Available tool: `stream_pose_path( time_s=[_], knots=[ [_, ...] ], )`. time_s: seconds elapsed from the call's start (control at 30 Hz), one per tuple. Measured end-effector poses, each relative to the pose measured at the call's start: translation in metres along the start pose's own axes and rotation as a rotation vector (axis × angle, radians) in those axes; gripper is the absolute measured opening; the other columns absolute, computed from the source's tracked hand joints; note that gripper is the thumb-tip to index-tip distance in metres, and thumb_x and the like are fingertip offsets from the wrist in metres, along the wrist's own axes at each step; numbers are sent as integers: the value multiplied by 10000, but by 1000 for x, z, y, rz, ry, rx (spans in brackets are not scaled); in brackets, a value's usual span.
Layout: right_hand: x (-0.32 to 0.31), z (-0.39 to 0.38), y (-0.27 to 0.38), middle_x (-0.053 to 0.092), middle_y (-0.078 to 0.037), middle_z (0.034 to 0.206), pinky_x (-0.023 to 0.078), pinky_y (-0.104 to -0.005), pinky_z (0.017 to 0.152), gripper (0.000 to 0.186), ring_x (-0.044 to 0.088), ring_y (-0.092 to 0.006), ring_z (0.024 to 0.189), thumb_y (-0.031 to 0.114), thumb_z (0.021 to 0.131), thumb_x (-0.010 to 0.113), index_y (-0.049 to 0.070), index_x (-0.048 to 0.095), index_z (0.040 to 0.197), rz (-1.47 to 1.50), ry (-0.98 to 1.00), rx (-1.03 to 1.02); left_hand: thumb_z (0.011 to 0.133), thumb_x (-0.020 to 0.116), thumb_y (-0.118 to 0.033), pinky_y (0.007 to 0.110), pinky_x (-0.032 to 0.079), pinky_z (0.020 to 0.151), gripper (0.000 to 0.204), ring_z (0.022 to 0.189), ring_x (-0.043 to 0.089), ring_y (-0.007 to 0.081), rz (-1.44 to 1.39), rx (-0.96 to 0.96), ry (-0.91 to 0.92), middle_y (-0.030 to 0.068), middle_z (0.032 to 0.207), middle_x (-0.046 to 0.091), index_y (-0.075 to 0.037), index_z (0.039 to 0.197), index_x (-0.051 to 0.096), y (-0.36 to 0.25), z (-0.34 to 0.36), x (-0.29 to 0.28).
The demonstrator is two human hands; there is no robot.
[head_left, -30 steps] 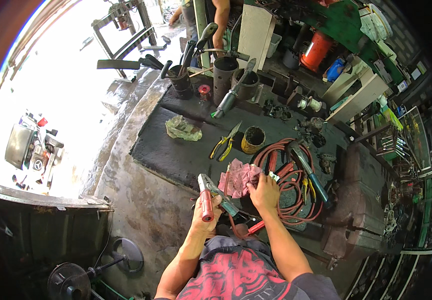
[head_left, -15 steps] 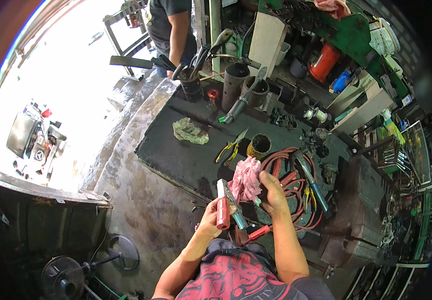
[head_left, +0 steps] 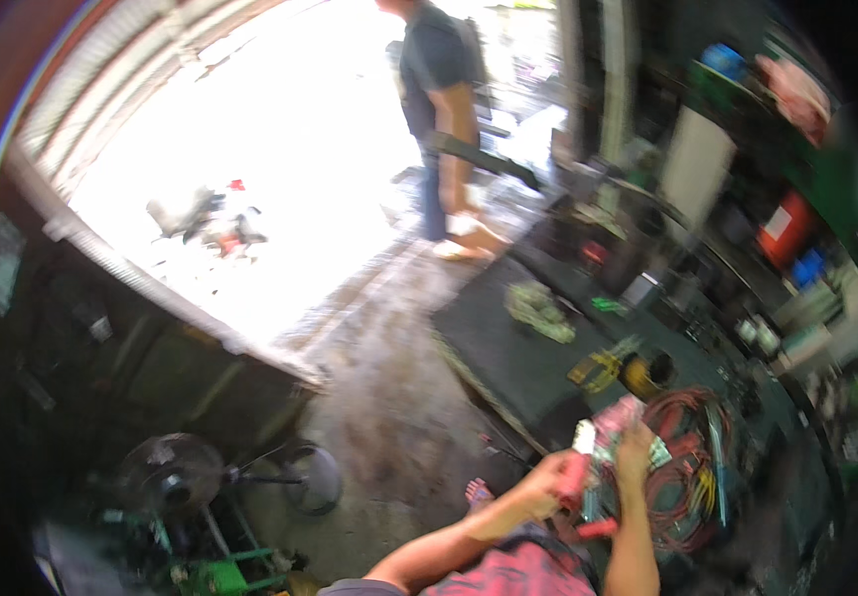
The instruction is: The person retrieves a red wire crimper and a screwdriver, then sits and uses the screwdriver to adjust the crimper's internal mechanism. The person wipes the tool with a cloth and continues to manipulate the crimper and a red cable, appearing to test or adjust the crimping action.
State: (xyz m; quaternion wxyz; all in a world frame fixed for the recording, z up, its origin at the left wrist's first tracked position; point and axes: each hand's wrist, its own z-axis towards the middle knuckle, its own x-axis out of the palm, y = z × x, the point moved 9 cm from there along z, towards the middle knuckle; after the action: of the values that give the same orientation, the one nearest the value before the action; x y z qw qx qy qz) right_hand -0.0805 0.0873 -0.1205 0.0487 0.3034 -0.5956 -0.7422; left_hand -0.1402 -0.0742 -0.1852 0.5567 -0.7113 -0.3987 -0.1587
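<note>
The picture is smeared by motion. My left hand (head_left: 542, 485) is closed round a red-handled tool (head_left: 574, 479) with a pale upper end. Beside it, my right hand (head_left: 635, 455) grips a crumpled pink cloth (head_left: 616, 415) next to that tool. Both hands are close together over the near edge of the dark workbench (head_left: 484, 333). A coil of red cable (head_left: 659, 502) lies just right of my right hand. Past the cloth are yellow-handled pliers (head_left: 598, 370) and a yellowish round can (head_left: 647, 373).
A pale crumpled lump (head_left: 540, 311) lies on the bench, with dark tool-filled tubes (head_left: 638, 238) behind it. Another person (head_left: 439, 109) stands beyond the bench, near the bright doorway. At lower left are a fan (head_left: 173, 482) and a dark partition (head_left: 151, 338).
My view has swung left, so the bench and both hands appear farther right and lower. The other person shows more fully. My hands keep hold of the red-handled tool and the cloth.
</note>
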Motion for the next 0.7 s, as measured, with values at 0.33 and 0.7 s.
stream_pose_path(
  time_s=[0.33, 0.7],
  knots=[
    [-10, -20, 23, 729, -247, 969, 520, -450, 800, 433, 680, -450, 886, 361, 1082, 571, -50, 679, 1167, -155, 116, -93, 966, 731, -56, 229, 545, 854, 420, 965, 644, 53, -239, 125, 39, -9, 1092, 663, -13, 1358, 586, 1, 6, -25],
    [-10, -4, -6, 706, -25, 968, 499, -318, 797, 164, 606, -115, 869, 96, 964, 727, -15, 689, 1078, 289, 499, 169, 956, 702, -2, 269, 567, 879, 504, 1003, 673, 100, -34, 56, -103, 30, 1163, 675, 21, 1435, 547, -12, 1, -19]
  ],
)
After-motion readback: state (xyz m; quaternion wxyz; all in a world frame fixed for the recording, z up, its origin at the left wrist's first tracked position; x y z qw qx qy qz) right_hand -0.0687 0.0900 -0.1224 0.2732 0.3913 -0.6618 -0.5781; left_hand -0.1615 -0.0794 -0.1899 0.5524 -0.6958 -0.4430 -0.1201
